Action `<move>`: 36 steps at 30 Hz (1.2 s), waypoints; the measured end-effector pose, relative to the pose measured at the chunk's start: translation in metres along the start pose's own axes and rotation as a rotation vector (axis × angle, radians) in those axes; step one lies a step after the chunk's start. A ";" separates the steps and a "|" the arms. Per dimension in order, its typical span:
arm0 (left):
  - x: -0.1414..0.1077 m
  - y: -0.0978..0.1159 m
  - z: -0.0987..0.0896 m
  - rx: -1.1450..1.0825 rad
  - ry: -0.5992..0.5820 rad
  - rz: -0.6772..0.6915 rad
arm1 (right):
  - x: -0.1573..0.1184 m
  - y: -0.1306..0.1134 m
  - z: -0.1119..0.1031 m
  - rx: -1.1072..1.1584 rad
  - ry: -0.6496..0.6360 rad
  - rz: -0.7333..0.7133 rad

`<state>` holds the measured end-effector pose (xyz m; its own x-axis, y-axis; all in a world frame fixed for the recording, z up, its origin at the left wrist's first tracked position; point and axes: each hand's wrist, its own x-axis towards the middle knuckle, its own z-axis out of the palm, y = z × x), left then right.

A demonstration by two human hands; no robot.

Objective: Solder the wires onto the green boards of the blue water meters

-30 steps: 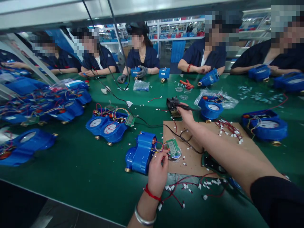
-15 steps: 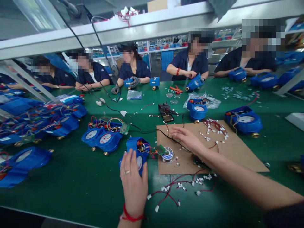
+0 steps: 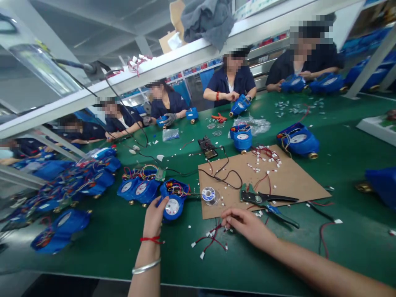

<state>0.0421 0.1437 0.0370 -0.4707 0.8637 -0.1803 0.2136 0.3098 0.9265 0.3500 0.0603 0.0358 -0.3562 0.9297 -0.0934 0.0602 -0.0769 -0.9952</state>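
My left hand grips the near left edge of a blue meter with a round white dial, its thumb and fingers closed on the casing. Coloured wires show in the meter's open rear compartment. Just right of it, a solder spool stands on the cardboard sheet. My right hand is low at the cardboard's front edge, fingers bent and together, their tips by red-and-black wires with white connectors. Anything between those fingertips is too small to name. Green-handled wire strippers lie beyond it.
Two joined blue meters sit left of the held one, with a big pile farther left. A black soldering stand and other meters stand behind the cardboard. Several people work across the green table; a shelf beam crosses above.
The view has shifted. My left hand has gone from lying over the meter to gripping its edge. My right hand has moved back off the cardboard to the wires, uncovering the strippers.
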 end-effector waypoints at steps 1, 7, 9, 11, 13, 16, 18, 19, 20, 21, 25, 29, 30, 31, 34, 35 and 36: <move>-0.006 0.001 0.002 -0.108 0.010 -0.026 | -0.004 -0.001 0.003 -0.016 -0.022 -0.009; -0.068 0.010 -0.013 -0.480 0.054 -0.194 | -0.024 -0.011 0.020 -0.113 -0.239 -0.059; -0.101 0.022 -0.017 -0.637 0.083 -0.245 | -0.027 -0.020 0.027 -0.152 -0.284 -0.090; -0.133 0.037 -0.013 -0.693 0.082 -0.197 | -0.027 -0.032 0.033 -0.155 -0.252 -0.130; -0.159 0.051 0.000 -0.692 -0.040 -0.154 | -0.024 -0.044 0.037 -0.092 -0.150 -0.158; -0.182 0.067 0.033 -0.701 -0.175 -0.122 | -0.019 -0.057 0.033 0.128 0.025 -0.175; -0.189 0.073 0.061 -0.726 -0.249 -0.124 | -0.019 -0.061 0.021 0.296 0.112 -0.152; -0.191 0.075 0.074 -0.739 -0.296 -0.134 | -0.020 -0.062 0.013 0.363 0.157 -0.121; -0.193 0.077 0.087 -0.749 -0.347 -0.148 | -0.024 -0.061 0.004 0.415 0.195 -0.076; -0.194 0.078 0.099 -0.758 -0.398 -0.163 | -0.028 -0.060 -0.005 0.455 0.227 -0.029; -0.200 0.076 0.131 -0.786 -0.524 -0.207 | -0.053 -0.051 -0.035 0.513 0.296 0.073; -0.207 0.065 0.143 -0.790 -0.605 -0.236 | -0.070 -0.035 -0.044 0.555 0.395 0.093; -0.208 0.061 0.145 -0.791 -0.625 -0.235 | -0.071 -0.032 -0.044 0.569 0.407 0.096; -0.209 0.059 0.146 -0.792 -0.642 -0.229 | -0.072 -0.030 -0.043 0.587 0.412 0.092; -0.208 0.054 0.148 -0.775 -0.687 -0.215 | -0.067 -0.028 -0.043 0.672 0.394 0.042; -0.206 0.054 0.148 -0.765 -0.707 -0.212 | -0.065 -0.028 -0.045 0.700 0.388 0.017; -0.204 0.056 0.148 -0.754 -0.729 -0.210 | -0.062 -0.029 -0.049 0.727 0.391 -0.010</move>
<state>0.2768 0.0432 0.0768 0.2419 0.9283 -0.2823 -0.5140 0.3693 0.7742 0.4157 0.0228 0.0716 0.0047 0.9796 -0.2009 -0.6074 -0.1568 -0.7788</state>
